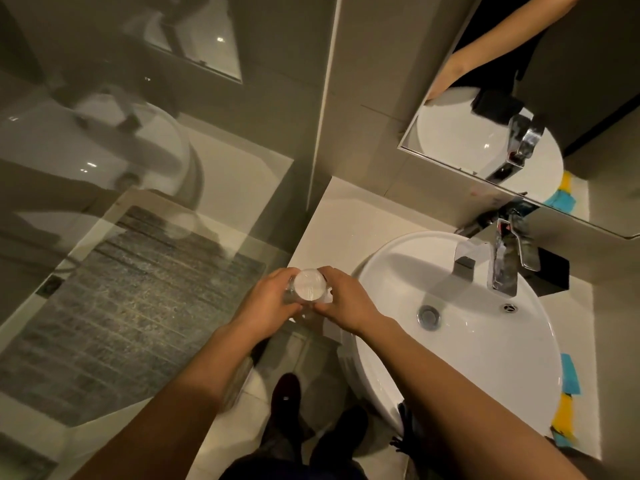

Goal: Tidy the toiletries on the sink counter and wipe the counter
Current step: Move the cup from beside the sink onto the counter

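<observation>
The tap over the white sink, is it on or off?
Off: no water falls from the tap, and the sink below looks dry.

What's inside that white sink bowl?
The sink holds only its metal drain and an overflow hole. The right forearm covers part of its near rim.

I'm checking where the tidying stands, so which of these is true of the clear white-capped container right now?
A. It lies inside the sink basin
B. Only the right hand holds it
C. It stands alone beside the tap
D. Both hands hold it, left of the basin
D: the left hand and right hand both clasp the container, left of the sink basin.
</observation>
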Available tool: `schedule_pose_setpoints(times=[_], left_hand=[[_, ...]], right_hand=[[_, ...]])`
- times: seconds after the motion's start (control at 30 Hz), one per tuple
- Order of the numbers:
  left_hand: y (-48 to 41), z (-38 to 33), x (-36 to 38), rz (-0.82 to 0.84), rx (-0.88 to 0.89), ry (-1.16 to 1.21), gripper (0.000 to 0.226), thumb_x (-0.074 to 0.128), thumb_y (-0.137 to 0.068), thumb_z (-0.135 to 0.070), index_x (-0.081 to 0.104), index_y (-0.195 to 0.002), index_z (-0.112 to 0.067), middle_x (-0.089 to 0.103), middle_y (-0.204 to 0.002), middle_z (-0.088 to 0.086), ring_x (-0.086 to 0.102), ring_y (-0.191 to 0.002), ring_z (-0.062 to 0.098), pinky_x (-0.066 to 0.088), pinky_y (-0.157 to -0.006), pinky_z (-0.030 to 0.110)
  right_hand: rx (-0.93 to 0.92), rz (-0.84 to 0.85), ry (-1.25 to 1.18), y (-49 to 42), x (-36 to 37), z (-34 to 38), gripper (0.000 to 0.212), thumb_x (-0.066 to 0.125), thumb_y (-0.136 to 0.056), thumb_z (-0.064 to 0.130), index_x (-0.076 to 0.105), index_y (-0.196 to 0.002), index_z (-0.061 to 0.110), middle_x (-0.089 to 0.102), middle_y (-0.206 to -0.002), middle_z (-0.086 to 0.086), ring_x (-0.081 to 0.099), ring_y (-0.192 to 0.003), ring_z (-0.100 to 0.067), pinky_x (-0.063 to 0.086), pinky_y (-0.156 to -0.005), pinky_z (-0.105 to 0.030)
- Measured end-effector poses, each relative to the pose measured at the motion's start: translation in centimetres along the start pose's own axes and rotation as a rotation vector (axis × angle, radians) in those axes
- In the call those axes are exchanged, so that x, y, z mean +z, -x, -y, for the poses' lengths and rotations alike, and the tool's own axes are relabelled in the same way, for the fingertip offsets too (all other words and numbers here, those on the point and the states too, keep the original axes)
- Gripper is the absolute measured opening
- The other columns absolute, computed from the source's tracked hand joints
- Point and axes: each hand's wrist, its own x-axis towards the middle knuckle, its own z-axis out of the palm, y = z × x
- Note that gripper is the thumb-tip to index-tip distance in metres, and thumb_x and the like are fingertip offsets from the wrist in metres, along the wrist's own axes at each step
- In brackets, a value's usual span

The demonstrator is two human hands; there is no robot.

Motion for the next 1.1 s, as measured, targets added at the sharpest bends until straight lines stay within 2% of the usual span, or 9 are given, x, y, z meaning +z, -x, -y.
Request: schedule_pose_setpoints(times=[0.13, 0.23, 0.43, 0.57, 0.67, 0.83, 0.93, 1.0, 1.1], left_hand=[[0.9, -2.3, -1.5, 0.003, 0.080, 0.098, 0.065, 0.087, -0.074, -0.028, 0.057, -0.131, -0.026, 0.062, -0.122, -0.010, 0.059, -0.107, 0.008, 0.052, -0.093, 0.029], [1.0, -5.1, -1.9, 0.064, 0.144, 0.145, 0.066, 0.088, -0.072, -0.034, 0.058, -0.131, -0.029, 0.064, -0.120, -0.017, 0.058, -0.105, -0.002, 0.052, -0.091, 0.024], [0.4, -12.1, 1.0, 0.216, 0.328, 0.123, 0.064, 0.087, -0.072, -0.042, 0.057, -0.129, -0.040, 0.061, -0.121, -0.027, 0.057, -0.108, -0.003, 0.048, -0.092, 0.019], [0.1, -17.2, 4.3, 0.313, 0.441, 0.105, 0.060, 0.086, -0.075, -0.034, 0.055, -0.125, -0.047, 0.053, -0.109, -0.040, 0.053, -0.100, -0.016, 0.044, -0.084, 0.011], [0.0, -21.2, 7.4, 0.380, 0.524, 0.097, 0.059, 0.085, -0.074, -0.033, 0.057, -0.124, -0.047, 0.057, -0.113, -0.034, 0.054, -0.105, -0.012, 0.048, -0.088, 0.017], [0.4, -27.9, 13.3, 0.458, 0.606, 0.115, 0.060, 0.084, -0.075, -0.035, 0.060, -0.130, -0.037, 0.064, -0.120, -0.021, 0.059, -0.108, 0.002, 0.051, -0.089, 0.021], [0.3, -31.2, 17.2, 0.480, 0.637, 0.110, 0.061, 0.083, -0.076, -0.033, 0.059, -0.132, -0.033, 0.064, -0.120, -0.019, 0.059, -0.106, 0.002, 0.051, -0.087, 0.021], [0.0, -33.1, 19.7, 0.477, 0.632, 0.101, 0.063, 0.083, -0.076, -0.035, 0.058, -0.134, -0.031, 0.064, -0.124, -0.014, 0.060, -0.107, 0.006, 0.053, -0.089, 0.025], [-0.8, -35.8, 23.0, 0.467, 0.619, 0.092, 0.063, 0.083, -0.076, -0.035, 0.057, -0.134, -0.032, 0.063, -0.125, -0.011, 0.059, -0.107, 0.008, 0.055, -0.092, 0.032]], right_hand=[[0.003, -0.102, -0.125, 2.6, -2.5, 0.4, 0.060, 0.080, -0.079, 0.048, 0.059, -0.132, 0.027, 0.065, -0.131, 0.004, 0.060, -0.111, -0.013, 0.051, -0.100, -0.031], [0.021, -0.190, -0.227, 5.7, -4.6, -0.3, 0.056, 0.084, -0.079, 0.040, 0.059, -0.129, 0.028, 0.065, -0.127, 0.010, 0.059, -0.109, -0.006, 0.046, -0.093, -0.020], [0.088, -0.409, -0.400, 12.5, -8.0, -3.6, 0.052, 0.085, -0.080, 0.026, 0.060, -0.125, 0.036, 0.068, -0.119, 0.021, 0.062, -0.113, -0.004, 0.050, -0.099, -0.027], [0.154, -0.514, -0.430, 17.4, -10.3, -6.8, 0.058, 0.084, -0.080, 0.022, 0.058, -0.129, 0.042, 0.066, -0.121, 0.026, 0.062, -0.114, -0.004, 0.051, -0.101, -0.030], [0.199, -0.576, -0.418, 20.8, -11.9, -9.4, 0.068, 0.086, -0.079, 0.021, 0.053, -0.135, 0.042, 0.062, -0.127, 0.027, 0.059, -0.119, -0.001, 0.050, -0.103, -0.029], [0.274, -0.723, -0.438, 25.2, -14.7, -13.7, 0.076, 0.091, -0.072, 0.038, 0.051, -0.136, 0.040, 0.060, -0.131, 0.023, 0.057, -0.121, -0.001, 0.049, -0.101, -0.026], [0.316, -0.789, -0.456, 27.0, -16.5, -16.6, 0.072, 0.092, -0.073, 0.036, 0.051, -0.131, 0.043, 0.059, -0.128, 0.026, 0.056, -0.118, 0.002, 0.047, -0.096, -0.015], [0.340, -0.813, -0.491, 28.0, -17.8, -18.6, 0.071, 0.092, -0.074, 0.032, 0.049, -0.127, 0.047, 0.056, -0.125, 0.033, 0.054, -0.115, 0.011, 0.045, -0.089, -0.005], [0.362, -0.857, -0.538, 28.7, -19.6, -21.7, 0.070, 0.091, -0.075, 0.025, 0.049, -0.127, 0.045, 0.056, -0.123, 0.032, 0.052, -0.112, 0.016, 0.045, -0.083, 0.000]])
